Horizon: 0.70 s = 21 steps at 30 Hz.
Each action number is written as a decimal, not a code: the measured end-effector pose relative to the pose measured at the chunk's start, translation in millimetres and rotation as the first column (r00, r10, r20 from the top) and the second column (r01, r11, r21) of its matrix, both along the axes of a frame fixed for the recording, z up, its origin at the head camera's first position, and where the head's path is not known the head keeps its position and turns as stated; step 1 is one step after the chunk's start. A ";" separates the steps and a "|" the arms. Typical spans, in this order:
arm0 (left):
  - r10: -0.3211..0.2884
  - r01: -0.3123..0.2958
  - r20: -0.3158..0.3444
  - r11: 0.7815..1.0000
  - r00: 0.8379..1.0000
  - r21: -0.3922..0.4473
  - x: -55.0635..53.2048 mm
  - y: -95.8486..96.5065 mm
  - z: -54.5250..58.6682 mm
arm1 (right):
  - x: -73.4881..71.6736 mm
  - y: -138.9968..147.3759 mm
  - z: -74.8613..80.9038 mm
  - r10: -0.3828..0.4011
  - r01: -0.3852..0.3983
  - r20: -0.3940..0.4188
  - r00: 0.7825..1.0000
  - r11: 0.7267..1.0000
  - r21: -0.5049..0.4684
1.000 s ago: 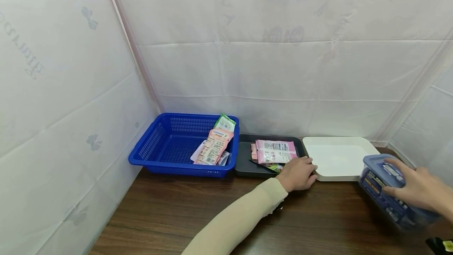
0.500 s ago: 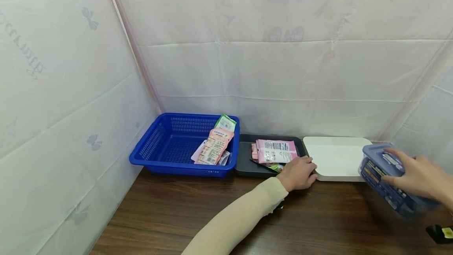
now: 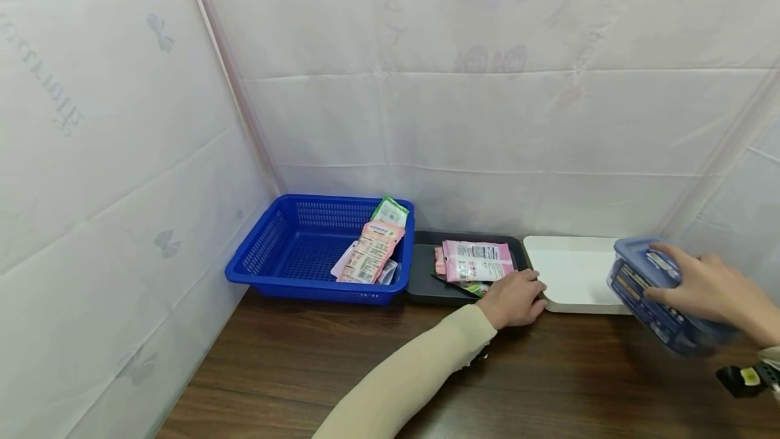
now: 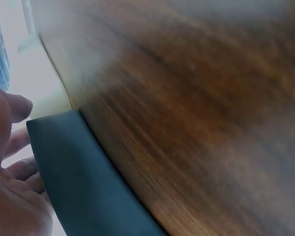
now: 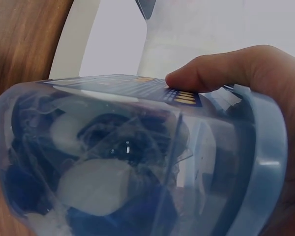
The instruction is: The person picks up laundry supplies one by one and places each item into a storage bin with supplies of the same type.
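My right hand [image 3: 709, 286] grips a clear plastic tub [image 3: 640, 300] with a blue lid [image 3: 648, 259], thumb on the label side. The tub leans over the front right of the white tray [image 3: 569, 269]. Through its wall in the right wrist view, blue and white pouches [image 5: 93, 184] show. My left hand [image 3: 513, 299] rests at the front right corner of the dark grey tray [image 3: 423, 286], fingers loosely bent toward the white tray. In the left wrist view, the dark tray's wall [image 4: 83, 172] hides part of those fingers. Pink packets [image 3: 478, 264] lie in the dark tray.
A blue perforated basket [image 3: 258, 282] stands at the left with pink [image 3: 372, 253] and green [image 3: 390, 212] packets on its right side. All three containers line up on the brown wooden table [image 3: 292, 371], before a pale sheet wall [image 3: 463, 120].
My right hand has carried the tub leftward and slightly up, so it now overlaps the white tray's right part. The left hand stays in place at the dark tray's corner.
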<state>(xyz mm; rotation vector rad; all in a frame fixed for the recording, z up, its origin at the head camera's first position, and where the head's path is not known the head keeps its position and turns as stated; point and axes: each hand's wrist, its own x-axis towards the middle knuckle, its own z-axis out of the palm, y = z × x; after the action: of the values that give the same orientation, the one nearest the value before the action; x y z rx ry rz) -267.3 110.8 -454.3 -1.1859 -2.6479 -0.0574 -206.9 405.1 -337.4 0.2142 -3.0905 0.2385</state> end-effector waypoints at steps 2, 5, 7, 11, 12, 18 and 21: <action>0.005 -0.005 0.009 1.000 1.000 -0.004 0.0 -0.2 -0.2 | -1.9 0.0 0.4 -0.004 0.004 0.008 1.000 1.000 -0.007; 0.009 -0.009 0.017 1.000 1.000 -0.004 -0.1 0.1 -0.4 | -5.5 0.5 0.4 -0.010 0.010 0.011 1.000 1.000 -0.007; 0.011 -0.011 0.013 1.000 1.000 -0.005 -0.1 -0.1 -0.4 | -8.1 1.1 0.5 -0.006 0.006 0.011 1.000 1.000 -0.005; 0.007 -0.007 -0.008 1.000 1.000 -0.001 -0.3 0.0 -0.5 | -13.6 0.5 1.5 0.001 -0.001 0.010 1.000 1.000 -0.001; 0.005 -0.005 -0.012 1.000 1.000 -0.001 -0.2 0.0 -0.6 | -14.9 0.4 1.8 0.002 -0.002 0.011 1.000 1.000 -0.001; -0.002 0.003 -0.028 1.000 1.000 0.008 1.1 -0.4 -0.2 | -21.6 -2.8 2.5 -0.004 0.005 0.030 1.000 1.000 -0.011; -0.003 0.004 -0.029 1.000 1.000 0.016 1.7 -0.8 0.1 | -25.2 -5.0 2.8 -0.009 0.009 0.041 0.999 1.000 -0.016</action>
<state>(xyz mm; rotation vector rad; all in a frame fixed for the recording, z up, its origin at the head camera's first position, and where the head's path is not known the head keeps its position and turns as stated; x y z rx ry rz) -265.6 110.1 -454.2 -1.1773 -2.6158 -0.0616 -232.1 400.1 -334.6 0.1971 -3.1278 0.2704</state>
